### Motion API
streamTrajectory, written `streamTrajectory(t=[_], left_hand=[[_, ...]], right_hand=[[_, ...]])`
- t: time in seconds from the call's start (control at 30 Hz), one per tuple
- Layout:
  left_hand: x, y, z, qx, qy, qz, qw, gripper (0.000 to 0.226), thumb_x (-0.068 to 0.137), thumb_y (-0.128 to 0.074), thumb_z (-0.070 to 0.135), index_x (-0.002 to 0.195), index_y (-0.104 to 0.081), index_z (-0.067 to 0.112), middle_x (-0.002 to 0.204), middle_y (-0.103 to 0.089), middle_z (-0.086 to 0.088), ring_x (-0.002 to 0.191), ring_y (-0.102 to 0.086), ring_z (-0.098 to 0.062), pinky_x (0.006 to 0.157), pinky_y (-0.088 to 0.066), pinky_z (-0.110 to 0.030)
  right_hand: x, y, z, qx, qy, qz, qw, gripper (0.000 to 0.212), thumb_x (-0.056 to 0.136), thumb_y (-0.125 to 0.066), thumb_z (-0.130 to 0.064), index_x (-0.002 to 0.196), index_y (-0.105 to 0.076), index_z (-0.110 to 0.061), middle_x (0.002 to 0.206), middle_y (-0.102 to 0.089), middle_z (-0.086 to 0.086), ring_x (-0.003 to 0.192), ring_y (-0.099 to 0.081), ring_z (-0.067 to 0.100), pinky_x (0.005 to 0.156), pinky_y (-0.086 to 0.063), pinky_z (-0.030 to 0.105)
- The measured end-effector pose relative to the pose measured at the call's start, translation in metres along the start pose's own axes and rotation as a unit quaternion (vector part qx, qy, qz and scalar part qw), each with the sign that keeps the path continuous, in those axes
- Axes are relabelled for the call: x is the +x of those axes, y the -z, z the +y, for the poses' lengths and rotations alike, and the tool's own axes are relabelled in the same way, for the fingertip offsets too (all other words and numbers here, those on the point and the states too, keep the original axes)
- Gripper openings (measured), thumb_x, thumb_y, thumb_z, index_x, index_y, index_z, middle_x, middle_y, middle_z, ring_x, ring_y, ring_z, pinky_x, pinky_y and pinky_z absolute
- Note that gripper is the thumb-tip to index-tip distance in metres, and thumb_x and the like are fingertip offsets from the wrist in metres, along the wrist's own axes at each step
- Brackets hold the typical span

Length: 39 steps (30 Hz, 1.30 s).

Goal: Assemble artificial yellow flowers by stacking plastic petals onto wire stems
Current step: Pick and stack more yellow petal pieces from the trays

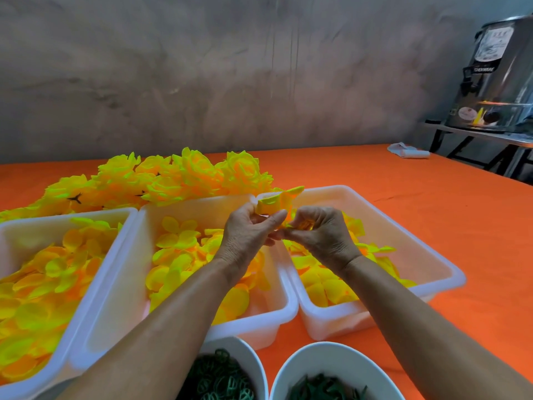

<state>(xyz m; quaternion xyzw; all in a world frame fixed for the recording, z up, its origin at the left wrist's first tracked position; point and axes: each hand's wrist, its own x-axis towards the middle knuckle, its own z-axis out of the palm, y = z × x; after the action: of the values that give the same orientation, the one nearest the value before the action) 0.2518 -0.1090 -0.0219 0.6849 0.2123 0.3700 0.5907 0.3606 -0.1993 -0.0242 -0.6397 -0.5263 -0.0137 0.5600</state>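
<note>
The left hand [248, 226] is pinching a half-built yellow flower [277, 202] above the bins, apparently steadying it, while the right hand [320, 232] is closing its fingertips on a petal [302, 225] at its base, probably threading it on; the stem is hidden. Loose petals are lying sorted in three white bins [427, 252] within easy reach. The urn [496, 76] label is reading something like "TOWNWARE", though blurred.

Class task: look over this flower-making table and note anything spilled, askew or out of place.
Little stands out. The right tray sits angled against its neighbours, and a few petals drape over its far rim. A crumpled white cloth lies alone at the table's far edge.
</note>
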Motion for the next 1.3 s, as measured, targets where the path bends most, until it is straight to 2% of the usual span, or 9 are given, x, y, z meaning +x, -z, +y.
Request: streamTrajectory(t=[0.23, 0.3, 0.4, 0.57, 0.7, 0.83, 0.97, 1.1, 1.3], left_hand=[[0.000, 0.001, 0.005, -0.082, 0.060, -0.058, 0.993, 0.016, 0.086, -0.064, 0.010, 0.102, -0.065, 0.013, 0.085, -0.059, -0.007, 0.058, -0.058, -0.012, 0.056, -0.054, -0.021], [0.000, 0.002, 0.007, -0.112, 0.085, -0.075, 0.987, 0.015, 0.087, -0.062, 0.013, 0.102, -0.065, 0.012, 0.087, -0.062, -0.010, 0.064, -0.058, -0.019, 0.057, -0.055, -0.023], [0.000, 0.002, 0.009, -0.147, 0.108, -0.090, 0.979, 0.008, 0.089, -0.060, 0.014, 0.093, -0.063, 0.009, 0.079, -0.061, -0.009, 0.059, -0.059, -0.019, 0.054, -0.055, -0.025], [0.000, 0.003, 0.005, -0.046, 0.081, -0.018, 0.996, 0.018, 0.086, -0.060, 0.008, 0.069, -0.061, 0.014, 0.058, -0.053, 0.003, 0.045, -0.054, -0.011, 0.046, -0.048, -0.019], [0.002, 0.004, 0.004, -0.024, 0.058, 0.027, 0.998, 0.016, 0.086, -0.056, 0.005, 0.072, -0.062, 0.010, 0.055, -0.055, 0.003, 0.038, -0.046, -0.008, 0.037, -0.035, -0.016], [0.001, 0.004, 0.002, -0.015, 0.039, 0.027, 0.999, 0.018, 0.088, -0.050, 0.004, 0.078, -0.059, 0.016, 0.058, -0.058, -0.001, 0.040, -0.037, -0.010, 0.036, -0.027, -0.014], [0.001, 0.003, 0.001, -0.021, 0.025, 0.016, 0.999, 0.013, 0.084, -0.069, 0.014, 0.081, -0.062, 0.024, 0.057, -0.057, 0.002, 0.040, -0.038, -0.006, 0.037, -0.031, -0.014], [0.004, 0.004, -0.003, -0.023, 0.010, 0.088, 0.996, 0.018, 0.074, -0.079, 0.013, 0.068, -0.064, 0.021, 0.049, -0.057, 0.005, 0.046, -0.047, -0.010, 0.050, -0.036, -0.023], [0.009, 0.004, -0.005, 0.041, -0.015, 0.178, 0.983, 0.020, 0.072, -0.074, 0.009, 0.056, -0.062, 0.013, 0.046, -0.056, 0.001, 0.044, -0.045, -0.017, 0.049, -0.043, -0.036]], right_hand=[[0.001, -0.003, -0.004, 0.055, -0.025, -0.043, 0.997, 0.051, 0.059, -0.084, 0.004, 0.051, -0.040, -0.022, 0.051, -0.032, -0.017, 0.049, -0.027, -0.001, 0.048, -0.023, 0.016], [0.003, -0.001, -0.006, 0.114, -0.059, -0.060, 0.990, 0.050, 0.061, -0.083, -0.002, 0.052, -0.037, -0.019, 0.050, -0.032, -0.015, 0.049, -0.025, 0.001, 0.047, -0.022, 0.018], [0.004, 0.007, -0.010, 0.231, -0.124, -0.060, 0.963, 0.042, 0.060, -0.078, -0.025, 0.058, -0.037, -0.016, 0.065, -0.036, 0.010, 0.060, -0.033, 0.014, 0.054, -0.028, 0.028], [0.007, 0.009, -0.007, 0.244, -0.144, -0.045, 0.958, 0.027, 0.078, -0.070, -0.013, 0.066, -0.045, -0.010, 0.064, -0.052, 0.011, 0.053, -0.054, 0.012, 0.057, -0.044, 0.023], [0.008, 0.009, -0.006, 0.245, -0.165, -0.004, 0.955, 0.031, 0.082, -0.064, 0.000, 0.062, -0.044, -0.011, 0.061, -0.056, 0.012, 0.054, -0.066, 0.015, 0.053, -0.051, 0.021], [0.010, 0.010, -0.003, 0.266, -0.185, 0.061, 0.944, 0.033, 0.081, -0.065, 0.004, 0.065, -0.041, -0.014, 0.056, -0.058, 0.007, 0.051, -0.066, 0.013, 0.049, -0.051, 0.021], [0.009, 0.009, -0.002, 0.299, -0.192, 0.015, 0.935, 0.020, 0.080, -0.064, 0.006, 0.083, -0.054, -0.011, 0.064, -0.065, 0.001, 0.052, -0.066, 0.014, 0.054, -0.052, 0.023], [0.009, 0.006, 0.000, 0.253, -0.180, -0.039, 0.950, 0.022, 0.086, -0.055, 0.009, 0.082, -0.063, -0.011, 0.064, -0.064, -0.002, 0.052, -0.057, 0.005, 0.056, -0.049, 0.016], [0.011, 0.007, 0.002, 0.175, -0.187, 0.022, 0.966, 0.021, 0.088, -0.051, 0.009, 0.087, -0.066, -0.007, 0.068, -0.056, 0.002, 0.048, -0.048, -0.001, 0.052, -0.042, 0.011]])
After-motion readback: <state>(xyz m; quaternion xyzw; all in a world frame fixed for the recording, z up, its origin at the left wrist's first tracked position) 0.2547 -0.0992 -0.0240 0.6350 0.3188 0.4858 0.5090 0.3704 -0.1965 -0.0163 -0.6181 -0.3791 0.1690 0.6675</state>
